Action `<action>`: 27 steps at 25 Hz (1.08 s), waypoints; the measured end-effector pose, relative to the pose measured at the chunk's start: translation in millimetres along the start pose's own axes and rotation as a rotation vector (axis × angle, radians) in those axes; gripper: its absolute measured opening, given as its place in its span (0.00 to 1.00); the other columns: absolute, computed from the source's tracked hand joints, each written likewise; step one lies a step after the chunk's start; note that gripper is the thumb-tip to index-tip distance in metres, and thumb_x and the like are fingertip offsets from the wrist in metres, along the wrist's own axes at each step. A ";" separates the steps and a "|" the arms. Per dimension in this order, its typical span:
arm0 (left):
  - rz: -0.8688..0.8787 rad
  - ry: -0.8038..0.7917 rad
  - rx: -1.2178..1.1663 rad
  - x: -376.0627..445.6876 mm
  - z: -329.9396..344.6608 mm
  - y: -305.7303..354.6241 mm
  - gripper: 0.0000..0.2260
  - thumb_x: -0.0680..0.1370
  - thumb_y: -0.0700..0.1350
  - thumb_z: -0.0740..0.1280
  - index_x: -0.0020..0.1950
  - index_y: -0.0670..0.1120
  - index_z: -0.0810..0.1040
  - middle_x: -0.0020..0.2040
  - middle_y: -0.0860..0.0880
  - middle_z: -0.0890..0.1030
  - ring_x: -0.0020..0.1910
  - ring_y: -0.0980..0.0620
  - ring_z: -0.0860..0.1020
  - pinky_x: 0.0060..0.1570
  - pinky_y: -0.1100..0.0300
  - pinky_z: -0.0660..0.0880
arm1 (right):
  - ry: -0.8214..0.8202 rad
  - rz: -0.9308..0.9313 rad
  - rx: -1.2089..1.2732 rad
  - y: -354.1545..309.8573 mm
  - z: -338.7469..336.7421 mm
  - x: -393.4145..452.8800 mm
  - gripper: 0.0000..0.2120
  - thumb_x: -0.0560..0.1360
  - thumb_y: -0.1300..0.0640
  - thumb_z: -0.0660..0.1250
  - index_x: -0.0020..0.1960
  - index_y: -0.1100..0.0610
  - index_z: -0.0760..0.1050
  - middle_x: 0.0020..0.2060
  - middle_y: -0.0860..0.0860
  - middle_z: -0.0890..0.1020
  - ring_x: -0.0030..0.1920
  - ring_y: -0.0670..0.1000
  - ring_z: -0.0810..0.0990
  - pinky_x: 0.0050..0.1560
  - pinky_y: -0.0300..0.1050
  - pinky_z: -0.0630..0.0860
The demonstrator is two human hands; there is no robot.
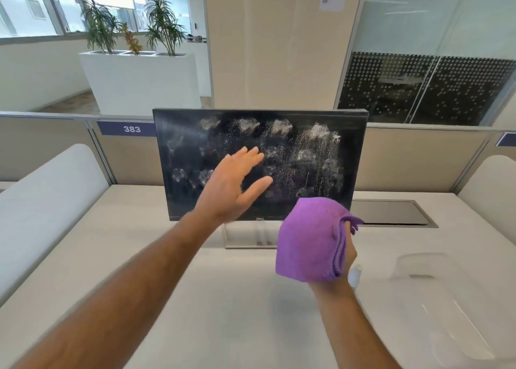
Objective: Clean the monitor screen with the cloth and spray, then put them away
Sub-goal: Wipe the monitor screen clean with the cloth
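Mostly the purple cloth [307, 237] hides the right hand [349, 255] gripping it.

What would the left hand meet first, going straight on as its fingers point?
Most likely the sprayed monitor screen, near its middle; how far the left hand is from it is unclear.

Bright daylight pouring in from the windows [42, 8] upper left, kinda blown out. Soft shadow under the cloth [307, 243] on the tabletop [237, 329]. Lower right's smeared with blur, edges bend fisheye-style.
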State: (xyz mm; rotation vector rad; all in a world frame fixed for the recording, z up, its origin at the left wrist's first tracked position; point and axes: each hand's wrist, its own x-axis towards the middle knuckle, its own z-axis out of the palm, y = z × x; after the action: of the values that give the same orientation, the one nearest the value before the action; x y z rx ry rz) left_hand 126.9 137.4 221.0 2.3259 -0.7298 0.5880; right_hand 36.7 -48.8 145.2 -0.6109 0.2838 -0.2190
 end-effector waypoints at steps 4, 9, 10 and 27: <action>-0.036 0.008 0.254 70.9 -33.2 -16.8 0.35 0.79 0.69 0.51 0.81 0.51 0.58 0.82 0.49 0.57 0.81 0.50 0.52 0.79 0.44 0.48 | 0.189 -0.270 0.096 -25.4 2.6 38.4 0.16 0.81 0.43 0.56 0.49 0.48 0.80 0.41 0.45 0.80 0.44 0.46 0.79 0.46 0.39 0.78; -0.077 -0.061 0.481 134.7 -57.9 -35.7 0.38 0.79 0.71 0.47 0.82 0.50 0.52 0.83 0.47 0.53 0.81 0.47 0.50 0.78 0.42 0.46 | 0.331 -0.469 -0.288 -24.8 -9.4 83.2 0.13 0.84 0.43 0.52 0.59 0.49 0.70 0.43 0.48 0.74 0.44 0.49 0.74 0.50 0.44 0.72; -0.094 -0.087 0.500 144.0 -60.6 -39.5 0.37 0.79 0.71 0.46 0.82 0.50 0.52 0.83 0.47 0.53 0.81 0.47 0.50 0.78 0.41 0.46 | 0.348 -0.485 -0.369 -23.2 -9.2 90.9 0.13 0.84 0.42 0.51 0.55 0.48 0.70 0.42 0.48 0.74 0.43 0.50 0.75 0.49 0.46 0.72; -0.190 -0.372 0.591 186.5 -51.5 -83.0 0.28 0.81 0.63 0.40 0.81 0.60 0.49 0.83 0.51 0.48 0.81 0.49 0.44 0.75 0.32 0.39 | 0.502 -0.565 -1.067 40.5 -36.9 157.8 0.48 0.70 0.34 0.45 0.79 0.62 0.37 0.80 0.57 0.40 0.80 0.52 0.38 0.77 0.49 0.34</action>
State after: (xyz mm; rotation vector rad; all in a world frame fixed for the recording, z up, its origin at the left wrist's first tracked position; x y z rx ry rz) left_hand 307.0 161.2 327.4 3.0671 -0.5286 0.3092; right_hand 177.6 -80.9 61.3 -1.7014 0.7234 -0.7918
